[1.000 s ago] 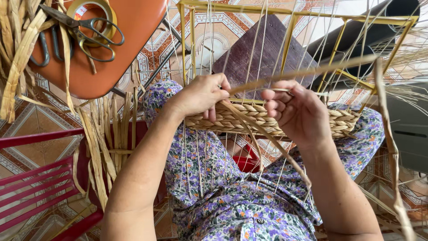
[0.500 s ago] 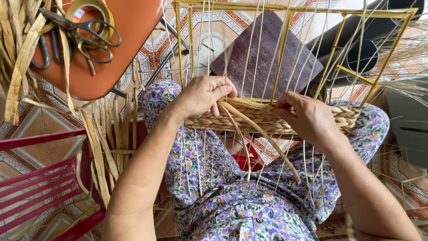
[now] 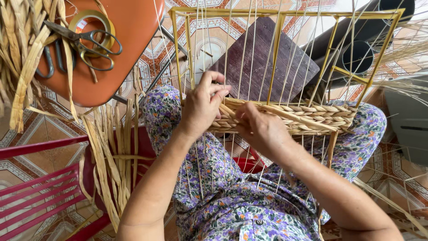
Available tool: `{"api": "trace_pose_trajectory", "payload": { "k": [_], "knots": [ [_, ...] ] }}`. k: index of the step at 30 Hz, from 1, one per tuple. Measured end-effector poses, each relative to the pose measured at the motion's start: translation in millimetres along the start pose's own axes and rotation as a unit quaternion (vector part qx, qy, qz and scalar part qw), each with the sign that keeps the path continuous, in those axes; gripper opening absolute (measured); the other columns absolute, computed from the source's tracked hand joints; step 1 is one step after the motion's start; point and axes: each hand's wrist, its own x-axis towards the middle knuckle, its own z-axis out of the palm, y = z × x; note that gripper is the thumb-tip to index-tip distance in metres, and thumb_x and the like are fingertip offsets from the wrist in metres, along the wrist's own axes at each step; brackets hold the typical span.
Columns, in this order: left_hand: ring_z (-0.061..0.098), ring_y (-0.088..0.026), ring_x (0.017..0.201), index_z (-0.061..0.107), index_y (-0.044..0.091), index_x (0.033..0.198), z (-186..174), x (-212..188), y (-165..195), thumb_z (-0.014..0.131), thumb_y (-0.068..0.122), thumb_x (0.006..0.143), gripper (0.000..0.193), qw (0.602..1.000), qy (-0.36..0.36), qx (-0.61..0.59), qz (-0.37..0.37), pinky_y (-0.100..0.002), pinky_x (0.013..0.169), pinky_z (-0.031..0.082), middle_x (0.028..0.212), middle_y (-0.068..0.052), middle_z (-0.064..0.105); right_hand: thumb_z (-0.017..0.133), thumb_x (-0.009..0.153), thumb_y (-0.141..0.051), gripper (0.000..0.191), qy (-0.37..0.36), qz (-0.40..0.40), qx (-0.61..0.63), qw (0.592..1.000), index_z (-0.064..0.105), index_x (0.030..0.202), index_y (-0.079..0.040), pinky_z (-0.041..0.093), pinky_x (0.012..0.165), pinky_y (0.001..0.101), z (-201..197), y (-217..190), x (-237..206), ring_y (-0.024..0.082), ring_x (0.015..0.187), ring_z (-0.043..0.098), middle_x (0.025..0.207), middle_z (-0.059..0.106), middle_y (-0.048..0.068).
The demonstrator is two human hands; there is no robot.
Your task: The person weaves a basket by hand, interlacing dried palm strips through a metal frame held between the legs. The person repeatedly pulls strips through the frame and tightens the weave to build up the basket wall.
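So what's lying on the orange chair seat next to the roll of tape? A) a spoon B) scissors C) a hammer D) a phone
B: a pair of scissors with looped metal handles lies across the roll of tape on the orange chair seat, up to the left of the hands doing the weaving.

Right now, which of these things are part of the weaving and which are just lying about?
In use:
left hand
right hand
woven straw band
yellow wire frame
thin upright strands

Lying about:
scissors
tape roll
orange stool
dark wooden board
loose straw strips
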Motion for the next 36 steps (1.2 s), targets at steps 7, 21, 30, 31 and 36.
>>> {"api": "trace_pose_trajectory", "payload": {
  "k": [7, 21, 30, 31, 36],
  "knots": [
    [0.069, -0.009, 0.052, 0.072, 0.015, 0.112, -35.5, 28.7, 17.8, 0.068, 0.020, 0.095, 0.019, 0.946, -0.299, -0.040, -0.122, -0.024, 0.045, 0.057, 0.090, -0.003, 0.081, 0.065, 0.095, -0.009, 0.015, -0.008, -0.047, 0.042, 0.998, 0.058, 0.108, -0.006, 0.062, 0.062, 0.0323, -44.8, 36.3, 9.4, 0.024, 0.076, 0.076, 0.092, 0.073, 0.013],
    [0.069, -0.016, 0.055, 0.055, 0.008, 0.112, 11.7, -5.9, -34.4, 0.059, 0.012, 0.107, 0.008, 0.972, -0.054, 0.140, 0.182, -0.031, 0.049, 0.059, 0.066, -0.006, 0.069, 0.057, 0.104, -0.016, 0.022, 0.024, -0.034, -0.160, 0.986, 0.065, 0.121, -0.006, 0.053, 0.055, 0.0327, -36.0, -19.0, 14.7, 0.019, 0.065, 0.063, 0.082, 0.065, 0.008],
    [0.071, -0.021, 0.051, 0.055, 0.012, 0.113, -18.6, 19.8, -2.9, 0.053, 0.018, 0.106, 0.010, 0.962, -0.271, 0.022, -0.027, -0.033, 0.046, 0.060, 0.083, -0.006, 0.077, 0.057, 0.109, -0.016, 0.019, 0.147, 0.017, 0.439, 0.886, 0.065, 0.108, 0.002, 0.062, 0.062, 0.0298, -6.7, 35.0, 27.4, 0.017, 0.074, 0.071, 0.095, 0.073, 0.012],
    [0.071, -0.024, 0.051, 0.055, 0.012, 0.113, -17.4, 24.7, 1.0, 0.053, 0.019, 0.104, 0.012, 0.959, -0.272, 0.033, -0.068, -0.036, 0.046, 0.060, 0.087, -0.006, 0.077, 0.055, 0.112, -0.017, 0.020, 0.142, 0.047, 0.498, 0.854, 0.062, 0.110, 0.002, 0.064, 0.067, 0.0294, -9.1, 32.2, 24.8, 0.015, 0.076, 0.074, 0.091, 0.075, 0.011],
    [0.076, -0.023, 0.069, 0.068, 0.012, 0.102, 2.6, 33.2, 12.4, 0.065, 0.022, 0.097, 0.011, 0.953, -0.211, 0.208, 0.065, -0.040, 0.070, 0.062, 0.080, -0.011, 0.077, 0.055, 0.109, -0.014, 0.014, 0.114, -0.099, 0.288, 0.946, 0.063, 0.114, -0.003, 0.067, 0.078, 0.0262, -30.6, 11.9, 15.6, 0.014, 0.092, 0.076, 0.104, 0.075, 0.009]
  ]
}}
